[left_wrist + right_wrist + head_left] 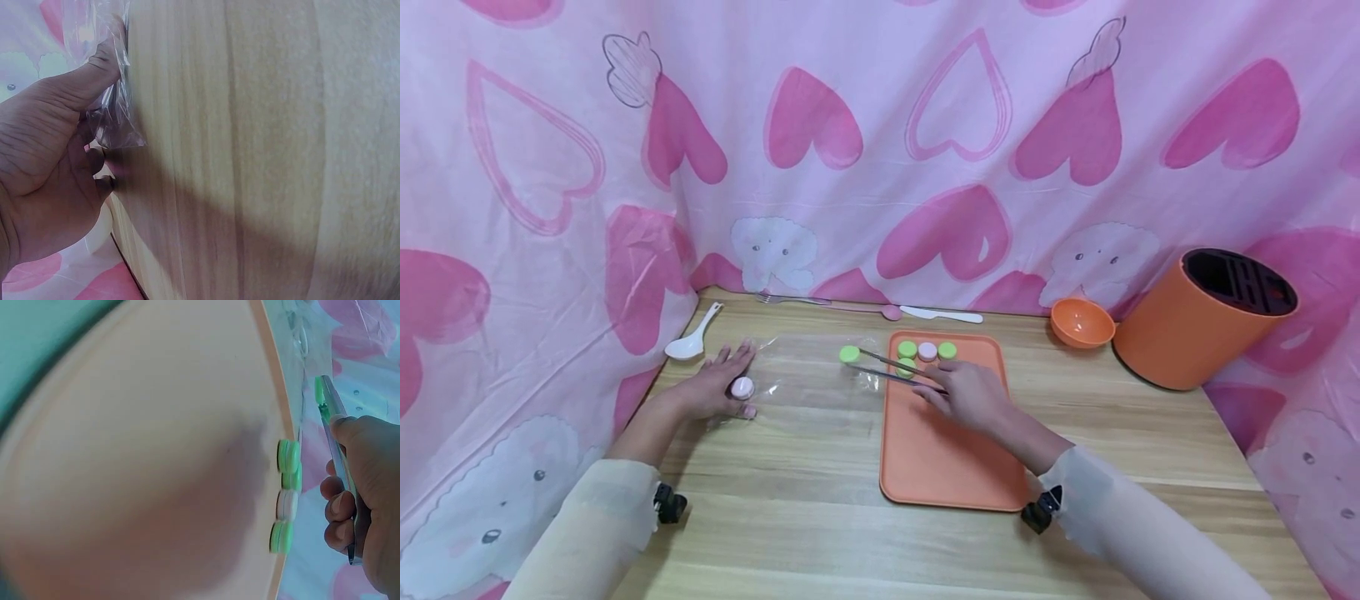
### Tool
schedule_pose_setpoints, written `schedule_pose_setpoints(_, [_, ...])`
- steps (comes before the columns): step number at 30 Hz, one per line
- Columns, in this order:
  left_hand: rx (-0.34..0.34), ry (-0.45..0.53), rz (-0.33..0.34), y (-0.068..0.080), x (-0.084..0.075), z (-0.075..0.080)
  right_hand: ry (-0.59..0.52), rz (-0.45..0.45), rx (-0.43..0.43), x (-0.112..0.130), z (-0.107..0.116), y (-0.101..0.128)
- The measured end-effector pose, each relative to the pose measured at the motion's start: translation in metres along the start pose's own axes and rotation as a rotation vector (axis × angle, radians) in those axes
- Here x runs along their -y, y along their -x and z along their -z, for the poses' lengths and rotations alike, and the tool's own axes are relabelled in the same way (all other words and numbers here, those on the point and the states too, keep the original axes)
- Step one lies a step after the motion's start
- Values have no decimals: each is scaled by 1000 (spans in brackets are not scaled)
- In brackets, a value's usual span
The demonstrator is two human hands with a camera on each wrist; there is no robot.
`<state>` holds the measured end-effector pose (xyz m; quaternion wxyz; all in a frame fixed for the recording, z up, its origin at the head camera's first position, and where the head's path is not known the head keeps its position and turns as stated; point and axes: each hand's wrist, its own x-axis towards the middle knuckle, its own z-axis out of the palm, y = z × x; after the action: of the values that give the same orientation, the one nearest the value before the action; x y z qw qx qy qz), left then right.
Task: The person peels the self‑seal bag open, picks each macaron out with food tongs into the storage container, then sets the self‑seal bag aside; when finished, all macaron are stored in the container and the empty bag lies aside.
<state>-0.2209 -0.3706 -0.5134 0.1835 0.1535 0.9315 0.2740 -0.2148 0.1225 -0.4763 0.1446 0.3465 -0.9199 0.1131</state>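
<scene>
My right hand [973,396] grips metal tongs [895,362], with a green macaron [849,354] at their tips, left of the orange tray [943,450] and over the right end of a clear plastic bag [820,392]. The right wrist view also has the macaron between the tong tips [322,387]. On the tray's far part sit a pale pink macaron [927,352] and several green ones [947,350]. At the bag's left end, my left hand [718,385] rests with fingers spread beside a whitish macaron [742,388]. Plastic [119,119] lies against its thumb in the left wrist view.
A white spoon [691,337] lies at the back left. Along the back edge are a fork [790,298], a pink spoon [891,312] and a white knife [942,315]. An orange bowl [1082,323] and an orange knife block [1198,325] stand at the back right, before a curtain.
</scene>
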Motion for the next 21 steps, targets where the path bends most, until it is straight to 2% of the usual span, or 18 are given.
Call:
schedule_pose_setpoints(2, [-5, 1, -8, -1, 4, -2, 0, 7, -15, -4, 2, 5])
schedule_pose_setpoints(8, [-16, 47, -47, 3, -2, 1, 23, 0, -39, -16, 5, 19])
schedule_pose_setpoints(11, [-20, 42, -47, 2, 0, 0, 22, -14, -36, -20, 6, 26])
schedule_pose_setpoints(18, [2, 65, -27, 6, -12, 4, -7, -40, -42, -33, 11, 41])
schedule_pose_setpoints(21, [-5, 51, -45, 4, -6, 1, -10, -61, -46, -39, 13, 47])
